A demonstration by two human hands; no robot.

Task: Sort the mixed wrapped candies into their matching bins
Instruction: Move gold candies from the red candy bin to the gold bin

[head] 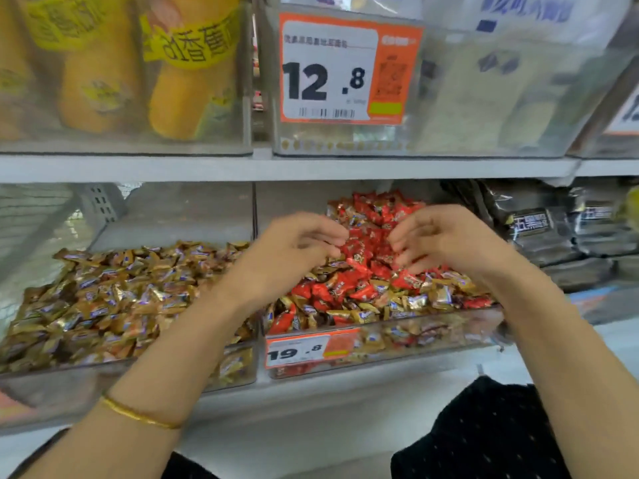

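Two clear plastic bins stand side by side on a shop shelf. The left bin point(62, 385) is full of gold-wrapped candies point(103, 299). The right bin point(432, 337) holds a heap of red-wrapped candies point(366, 267) mixed with gold-wrapped ones point(415, 299) along its front. Both hands hover over the red heap in the right bin. My left hand point(294, 250) has its fingers curled loosely, and I see no candy held in it. My right hand point(439, 236) faces it with curled fingers whose tips touch the red candies; whether it grips one is hidden.
An orange price tag reading 19.8 point(311, 349) sits on the right bin's front. Above, a shelf carries clear bins with yellow packs point(186, 81) and a 12.8 price tag point(345, 69). Dark packets point(546, 233) lie to the right. A gold bangle point(138, 414) circles my left wrist.
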